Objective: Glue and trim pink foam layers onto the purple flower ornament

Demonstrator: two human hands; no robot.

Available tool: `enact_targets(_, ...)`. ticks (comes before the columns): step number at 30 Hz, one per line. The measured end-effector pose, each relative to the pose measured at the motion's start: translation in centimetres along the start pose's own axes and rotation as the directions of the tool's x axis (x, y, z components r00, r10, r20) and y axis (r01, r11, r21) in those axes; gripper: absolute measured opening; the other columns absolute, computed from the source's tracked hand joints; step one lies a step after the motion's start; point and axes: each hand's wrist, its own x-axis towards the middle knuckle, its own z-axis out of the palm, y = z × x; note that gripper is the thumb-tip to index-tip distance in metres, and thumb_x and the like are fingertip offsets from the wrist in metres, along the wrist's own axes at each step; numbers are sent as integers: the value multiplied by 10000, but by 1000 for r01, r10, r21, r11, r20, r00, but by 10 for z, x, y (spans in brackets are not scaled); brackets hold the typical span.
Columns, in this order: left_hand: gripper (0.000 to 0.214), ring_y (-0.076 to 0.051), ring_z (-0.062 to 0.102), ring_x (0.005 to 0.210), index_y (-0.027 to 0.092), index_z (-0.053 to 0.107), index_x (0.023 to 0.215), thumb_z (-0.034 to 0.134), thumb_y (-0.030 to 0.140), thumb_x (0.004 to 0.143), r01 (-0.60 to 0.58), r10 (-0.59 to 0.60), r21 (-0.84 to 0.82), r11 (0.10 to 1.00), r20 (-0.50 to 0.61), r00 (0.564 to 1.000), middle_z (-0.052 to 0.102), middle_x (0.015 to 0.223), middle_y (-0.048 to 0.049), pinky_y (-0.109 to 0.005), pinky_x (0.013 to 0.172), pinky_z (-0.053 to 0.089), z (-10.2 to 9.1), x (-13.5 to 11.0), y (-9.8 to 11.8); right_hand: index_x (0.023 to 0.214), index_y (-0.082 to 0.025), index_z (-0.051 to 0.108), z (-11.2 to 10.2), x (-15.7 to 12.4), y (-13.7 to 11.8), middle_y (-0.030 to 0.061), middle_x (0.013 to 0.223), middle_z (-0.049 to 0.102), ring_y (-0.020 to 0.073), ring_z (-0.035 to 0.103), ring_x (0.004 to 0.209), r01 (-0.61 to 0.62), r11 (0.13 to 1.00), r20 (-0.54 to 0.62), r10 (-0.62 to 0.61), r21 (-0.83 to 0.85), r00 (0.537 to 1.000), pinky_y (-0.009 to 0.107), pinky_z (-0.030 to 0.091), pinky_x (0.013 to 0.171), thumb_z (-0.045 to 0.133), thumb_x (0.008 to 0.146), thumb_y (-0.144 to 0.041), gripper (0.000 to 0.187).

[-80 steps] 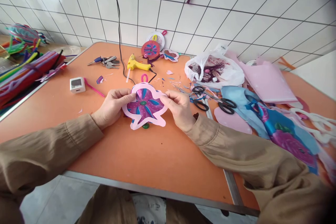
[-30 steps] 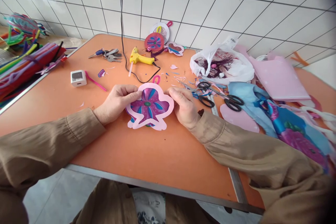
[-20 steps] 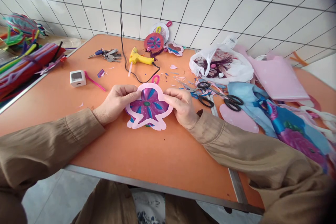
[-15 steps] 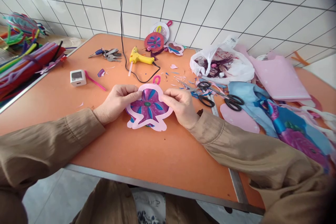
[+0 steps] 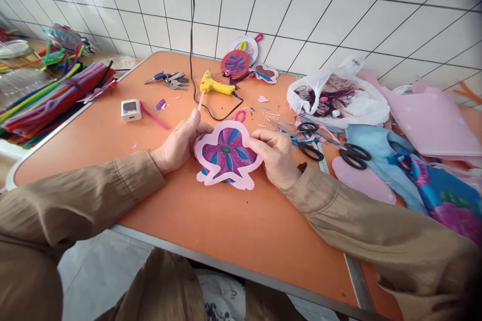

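Note:
A layered butterfly-shaped craft ornament (image 5: 227, 149) has a pale pink border around a purple panel with blue petals. A pink pipe-cleaner loop (image 5: 240, 116) rises from its top, and a second layer shows beneath its lower edge. My right hand (image 5: 276, 155) pinches the right side between thumb and fingers. At the left side is my left hand (image 5: 183, 141), its thumb raised off the front and apart from the fingers. Those fingers reach behind the ornament's edge and are partly hidden. Just beyond lies a yellow glue gun (image 5: 218, 85) with a glue stick poking out.
Scissors (image 5: 354, 155) lie among scraps at the right, near blue printed fabric (image 5: 444, 185) and a white plastic bag (image 5: 297, 98). Keys (image 5: 176, 80), a white cube (image 5: 131, 110) and pipe cleaners (image 5: 64, 100) are at the left. Finished-looking round ornaments (image 5: 236, 62) lean on the tiled wall.
My left thumb has lifted off the ornament's front, where it had pinched the edge. My right hand keeps its grip. The whole view has shifted, so everything appears further right.

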Motion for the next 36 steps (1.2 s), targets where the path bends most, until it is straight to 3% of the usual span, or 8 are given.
enact_targets(4,509,-119,525,506,133,689,742,674,642,749,-146,134,239,960,64,989,613,605,-23,-229,452,383,0,-6,3,540,-187,541,0,0,0,-25,550,442,92,381,541,-3,1000,-33,3,4,999,257,302,508,632,769,-284,265)
enact_targets(9,403,-109,519,547,104,692,856,686,503,798,-149,143,433,889,47,989,615,655,-16,-218,492,414,3,-9,7,543,-182,531,0,0,0,-33,551,450,86,384,540,1,1000,-50,-2,-6,999,247,311,505,634,767,-288,268)
enact_targets(28,396,-77,396,503,128,569,677,625,486,835,-135,98,355,925,119,988,461,571,27,-206,467,310,0,-7,5,522,-194,511,1,0,-6,-22,527,433,93,369,517,12,999,-7,-12,-48,1000,256,283,478,608,763,-285,275)
enact_targets(36,385,-66,383,496,127,564,655,640,464,825,-118,86,320,940,112,990,459,568,31,-192,455,305,1,-7,6,536,-212,471,-2,1,0,-10,545,390,115,322,533,45,998,40,-47,40,998,293,277,518,609,796,-396,347)
